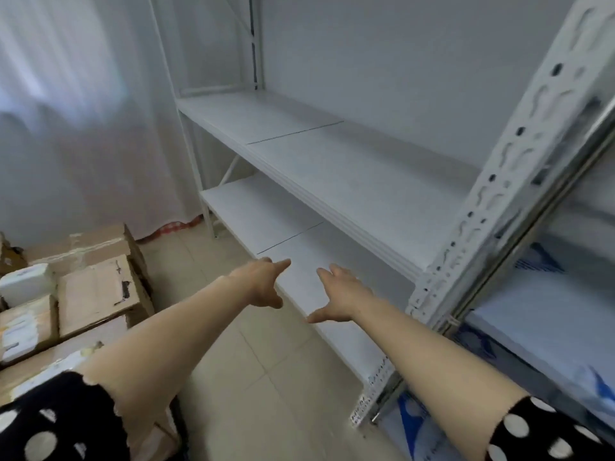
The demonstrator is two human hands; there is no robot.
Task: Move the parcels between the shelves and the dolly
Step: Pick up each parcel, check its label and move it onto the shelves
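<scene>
Both my arms reach forward toward a white metal shelving unit point(332, 168). My left hand point(266, 284) and my right hand point(336, 291) are spread with straight fingers and hold nothing, hovering at the front edge of the bare lower shelf point(293, 237). The shelf above it point(349, 161) carries nothing either. A stack of brown cardboard parcels point(96, 291), some taped, with a few white packets point(25, 284) among them, sits low at the left, beside my left forearm. The dolly under them is hidden.
A slotted white upright post point(499, 194) stands close at the right, with a second rack holding white and blue sheets point(549, 321) behind it. A pale curtain point(83, 111) hangs at the left. Beige floor tiles point(253, 377) lie between the parcels and the shelves.
</scene>
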